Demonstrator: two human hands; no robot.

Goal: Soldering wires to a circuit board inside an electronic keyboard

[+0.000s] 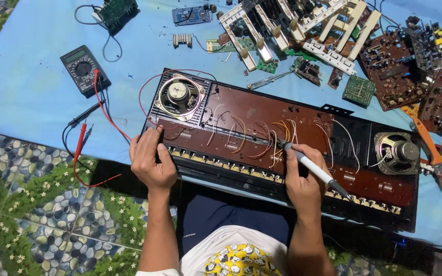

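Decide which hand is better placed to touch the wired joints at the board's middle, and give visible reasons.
Right. The right hand already holds the soldering iron, its tip among the wires on the brown circuit board. The left hand rests empty at the board's left end, below the speaker.

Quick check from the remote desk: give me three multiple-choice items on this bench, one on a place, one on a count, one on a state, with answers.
1. Where does the black digital multimeter lie?
A. left of the open keyboard chassis
B. on it
C. right of it

2. How many round speakers sit in the chassis?
A. one
B. two
C. four

3. What does the right hand hold?
A. nothing
B. the orange-handled brush
C. the white-handled soldering iron

Answers: A, it lies on the blue cloth at left; B, one at each end; C, tip at the wires, while the left hand rests on the board.
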